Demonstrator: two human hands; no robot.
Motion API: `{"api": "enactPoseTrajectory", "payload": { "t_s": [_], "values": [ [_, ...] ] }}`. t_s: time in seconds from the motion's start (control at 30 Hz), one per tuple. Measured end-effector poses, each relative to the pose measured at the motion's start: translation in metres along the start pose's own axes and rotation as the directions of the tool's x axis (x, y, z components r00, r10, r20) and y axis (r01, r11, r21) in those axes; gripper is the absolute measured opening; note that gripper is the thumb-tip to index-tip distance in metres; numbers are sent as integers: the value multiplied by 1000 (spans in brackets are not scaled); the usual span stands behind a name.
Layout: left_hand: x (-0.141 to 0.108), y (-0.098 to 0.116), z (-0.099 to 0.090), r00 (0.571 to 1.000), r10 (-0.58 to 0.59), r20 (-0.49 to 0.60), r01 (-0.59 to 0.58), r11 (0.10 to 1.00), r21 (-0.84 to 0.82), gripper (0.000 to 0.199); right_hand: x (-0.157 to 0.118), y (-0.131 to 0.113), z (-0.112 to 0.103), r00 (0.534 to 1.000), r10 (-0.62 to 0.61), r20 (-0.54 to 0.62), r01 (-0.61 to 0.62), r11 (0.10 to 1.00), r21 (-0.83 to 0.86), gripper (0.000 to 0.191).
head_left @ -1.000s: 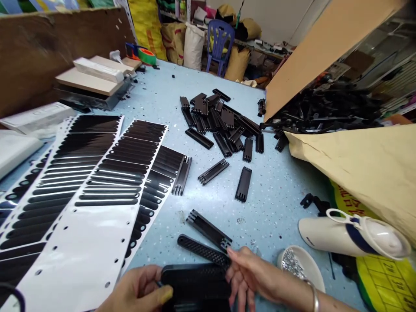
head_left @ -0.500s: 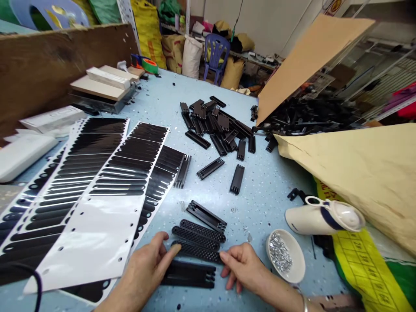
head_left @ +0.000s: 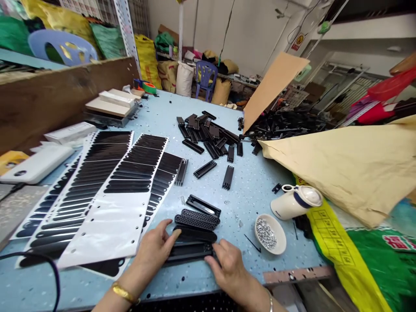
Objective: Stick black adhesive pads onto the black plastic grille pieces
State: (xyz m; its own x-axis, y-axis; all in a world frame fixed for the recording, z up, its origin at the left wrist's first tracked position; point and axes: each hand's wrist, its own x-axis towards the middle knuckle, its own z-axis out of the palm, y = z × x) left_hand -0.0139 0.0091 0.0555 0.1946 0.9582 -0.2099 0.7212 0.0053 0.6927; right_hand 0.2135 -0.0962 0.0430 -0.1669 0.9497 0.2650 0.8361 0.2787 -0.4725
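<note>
My left hand (head_left: 157,243) is closed at the left ends of two black pieces, its thumb against a smooth rounded strip (head_left: 195,234). Just below that strip lies a black slotted plastic bar (head_left: 188,250), partly covered by my fingers. My right hand (head_left: 229,265) pinches the bar's right end between thumb and fingers; the fingertips are partly hidden. Right above the smooth strip, black textured strips (head_left: 197,219) lie side by side. Beyond them is another slotted bar (head_left: 203,205) with a shiny patch in its channel.
Black bars are heaped in a pile (head_left: 209,134) farther back. Sheets of black stickers (head_left: 120,216) cover the left side. On the right are a white bowl (head_left: 281,236) of small metal parts, a hex key (head_left: 252,243), a white cup (head_left: 287,206) and tan paper (head_left: 341,160).
The strip nearest the lower bar now shows a smooth face instead of a textured one. My right hand has moved left and down onto the bar's end. The camera view has tilted up.
</note>
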Motion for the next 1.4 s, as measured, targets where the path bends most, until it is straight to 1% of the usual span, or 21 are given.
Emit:
{"api": "enactPoseTrajectory", "payload": {
  "t_s": [0.07,0.13,0.23,0.33,0.43,0.5,0.57,0.6,0.67,0.7,0.73,0.8,0.83,0.9,1.0,1.13,1.3,1.33,1.4],
  "values": [
    [2,3,-1,1000,-12,19,12,1000,-5,55,3,2,1,1000,-5,-17,5,1000,7,14],
    [4,7,-3,999,-13,38,14,1000,-6,53,7,5,-2,999,25,19,-26,1000,7,18],
    [6,14,-6,999,12,51,-12,1000,-1,53,14,8,-10,992,94,82,-91,995,-39,24],
    [3,15,-10,997,74,3,-74,997,35,56,22,8,-13,981,151,120,-142,986,-83,33],
    [-1,7,-15,985,165,-56,-160,984,81,58,26,9,-13,974,183,135,-172,981,-84,40],
    [-4,-2,-16,972,217,-94,-209,974,92,56,29,11,-15,973,191,128,-182,980,-80,43],
    [-5,-11,-15,953,254,-167,-244,967,80,53,33,18,-20,971,218,101,-210,974,-82,42],
    [-6,-13,-14,936,276,-220,-266,961,74,53,37,23,-23,969,233,81,-226,970,-85,37],
    [-4,-15,-10,890,331,-315,-325,943,73,54,48,34,-28,968,245,48,-240,967,-84,19],
    [-2,-13,-8,871,356,-339,-353,933,74,55,55,40,-29,971,236,44,-232,970,-79,17],
    [0,-11,-4,863,371,-342,-370,926,71,55,62,45,-30,974,218,54,-214,974,-69,25],
    [7,-4,3,883,364,-296,-370,928,39,54,75,54,-27,980,174,98,-171,984,-44,38],
    [10,-1,7,899,347,-267,-357,934,14,54,81,57,-25,980,155,123,-153,988,-32,40],
    [17,4,14,920,318,-230,-334,942,-35,53,90,62,-22,979,128,159,-129,992,-6,36],
    [21,5,21,922,306,-239,-335,938,-90,50,97,67,-22,980,118,157,-126,991,41,29],
    [17,5,21,924,289,-250,-332,931,-150,46,104,71,-27,980,143,136,-160,979,129,30],
    [12,6,16,945,235,-229,-285,933,-219,50,112,69,-19,974,102,203,-150,959,241,32],
    [12,6,15,948,228,-224,-278,932,-231,50,113,69,-17,975,100,197,-149,956,252,30],
    [15,7,11,953,213,-215,-265,931,-250,51,113,68,-16,983,130,131,-160,954,255,24]
  ]
}}
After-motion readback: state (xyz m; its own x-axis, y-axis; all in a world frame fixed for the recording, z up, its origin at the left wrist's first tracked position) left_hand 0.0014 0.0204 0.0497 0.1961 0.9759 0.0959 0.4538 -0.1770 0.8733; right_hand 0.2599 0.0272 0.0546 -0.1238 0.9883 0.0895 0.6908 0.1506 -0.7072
